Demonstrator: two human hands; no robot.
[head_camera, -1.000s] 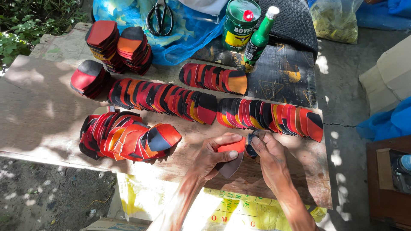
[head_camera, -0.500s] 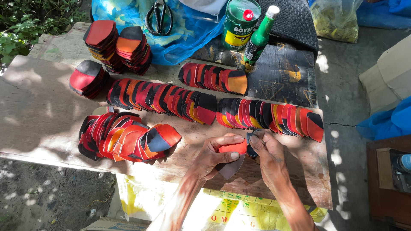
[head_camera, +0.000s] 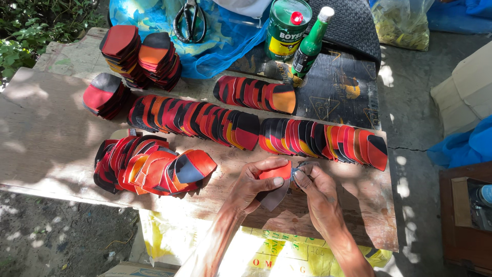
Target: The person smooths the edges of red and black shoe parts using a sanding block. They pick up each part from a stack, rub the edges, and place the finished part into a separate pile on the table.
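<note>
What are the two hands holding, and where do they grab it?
The left hand pinches a red and grey cut piece by its red upper end. The right hand fingertips meet at that piece's upper right edge.

Two bare forearms, no sleeves; hands [head_camera: 287, 187] bare, no gloves, rings, watch.

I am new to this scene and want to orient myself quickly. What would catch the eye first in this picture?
The eye falls first on the overlapping rows of red, orange and black cut pieces fanned across the worn wooden board. Near the front edge, the left hand and right hand together pinch one red and grey piece. At the back stand a green can and a green bottle.
</note>
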